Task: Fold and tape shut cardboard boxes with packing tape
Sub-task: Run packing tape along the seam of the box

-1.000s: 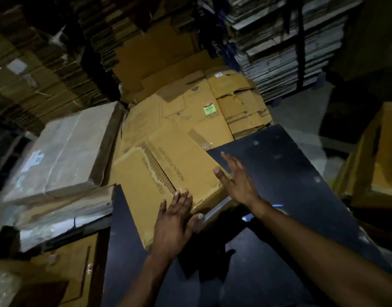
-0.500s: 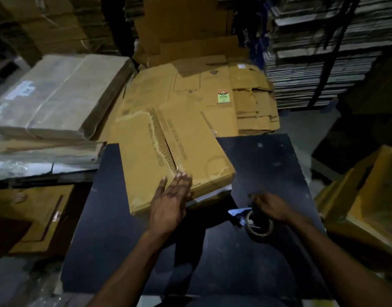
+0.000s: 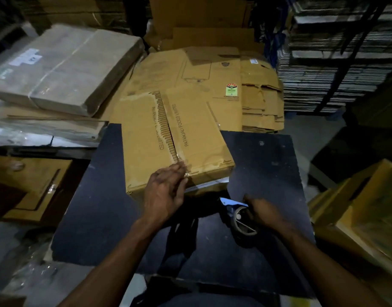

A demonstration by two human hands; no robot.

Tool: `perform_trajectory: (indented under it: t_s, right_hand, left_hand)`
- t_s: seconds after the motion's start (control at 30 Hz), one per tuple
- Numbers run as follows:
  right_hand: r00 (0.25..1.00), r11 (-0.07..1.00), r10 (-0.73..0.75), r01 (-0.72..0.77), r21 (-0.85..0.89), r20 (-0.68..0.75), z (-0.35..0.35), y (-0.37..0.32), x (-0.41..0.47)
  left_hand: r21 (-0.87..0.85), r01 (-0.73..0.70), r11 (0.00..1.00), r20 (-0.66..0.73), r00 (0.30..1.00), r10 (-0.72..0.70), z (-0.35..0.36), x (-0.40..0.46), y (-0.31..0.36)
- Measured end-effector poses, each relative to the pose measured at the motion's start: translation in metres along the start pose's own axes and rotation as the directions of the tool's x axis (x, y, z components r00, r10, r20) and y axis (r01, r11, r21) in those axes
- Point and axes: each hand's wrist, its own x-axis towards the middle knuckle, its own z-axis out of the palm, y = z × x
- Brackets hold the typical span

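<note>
Right now your left hand (image 3: 166, 193) lies flat, fingers straight, on the near end of the cardboard box (image 3: 170, 138), which sits folded on the dark table (image 3: 268, 156) with its centre seam facing up. Your right hand (image 3: 266, 212) curls around the tape dispenser (image 3: 240, 220) resting on the table just beside the box's near edge.

Right hand (image 3: 262, 212) motion-blurred, its fingers hidden behind the tape dispenser (image 3: 241, 220); grip unclear. Cardboard box (image 3: 168, 138) near side shadowed. Bench (image 3: 106, 218) near edge lost in darkness.
</note>
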Motion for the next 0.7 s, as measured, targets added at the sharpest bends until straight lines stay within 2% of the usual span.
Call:
perform_trajectory:
  t_s: [0.07,0.1,0.13,0.17,0.2,0.23,0.27,0.3,0.33,0.4,0.5,0.6,0.7]
  right_hand:
    - [0.999,0.997,-0.024,0.027,0.071,-0.043,-0.006,-0.006,-0.012]
    - [0.998,0.994,-0.044,0.049,0.096,-0.054,-0.011,-0.011,-0.018]
    - [0.996,0.99,-0.071,0.078,0.12,-0.062,-0.018,-0.02,-0.025]
    - [0.993,0.986,-0.096,0.105,0.129,-0.074,-0.024,-0.028,-0.032]
    - [0.989,0.983,-0.117,0.128,0.133,-0.09,-0.029,-0.035,-0.037]
    - [0.984,0.978,-0.14,0.155,0.139,-0.113,-0.035,-0.045,-0.043]
    - [0.977,0.974,-0.164,0.182,0.137,-0.134,-0.039,-0.054,-0.049]
    - [0.971,0.97,-0.185,0.206,0.132,-0.153,-0.043,-0.064,-0.052]
    - [0.965,0.967,-0.203,0.224,0.121,-0.169,-0.047,-0.074,-0.056]
    - [0.954,0.964,-0.239,0.256,0.075,-0.181,-0.055,-0.098,-0.061]
    - [0.926,0.95,-0.311,0.313,-0.026,-0.217,-0.068,-0.136,-0.073]
    - [0.876,0.908,-0.413,0.375,-0.189,-0.25,-0.085,-0.178,-0.082]
    - [0.839,0.852,-0.5,0.43,-0.298,-0.217,-0.099,-0.211,-0.088]
  left_hand:
    - [-0.127,0.083,0.988,-0.094,0.991,-0.095,-0.001,-0.026,0.013]
    - [-0.23,0.193,0.954,-0.067,0.975,-0.213,0.0,-0.04,0.018]
    - [-0.363,0.36,0.859,0.025,0.926,-0.378,0.002,-0.052,0.023]
    - [-0.474,0.554,0.684,0.181,0.822,-0.54,0.007,-0.061,0.026]
    - [-0.504,0.729,0.463,0.359,0.665,-0.655,0.011,-0.068,0.029]
    - [-0.453,0.86,0.235,0.54,0.474,-0.695,0.013,-0.073,0.032]
    - [-0.369,0.929,0.015,0.697,0.287,-0.657,0.014,-0.078,0.035]
    - [-0.29,0.944,-0.159,0.815,0.156,-0.559,0.013,-0.083,0.038]
    - [-0.229,0.938,-0.26,0.886,0.09,-0.454,0.011,-0.087,0.039]
    - [-0.202,0.926,-0.319,0.929,0.078,-0.362,0.005,-0.089,0.034]
    - [-0.341,0.867,-0.364,0.902,0.193,-0.386,-0.014,-0.08,0.021]
    - [-0.462,0.839,-0.286,0.852,0.332,-0.404,-0.048,-0.069,0.004]
    - [-0.54,0.816,-0.204,0.782,0.398,-0.479,-0.076,-0.067,-0.009]
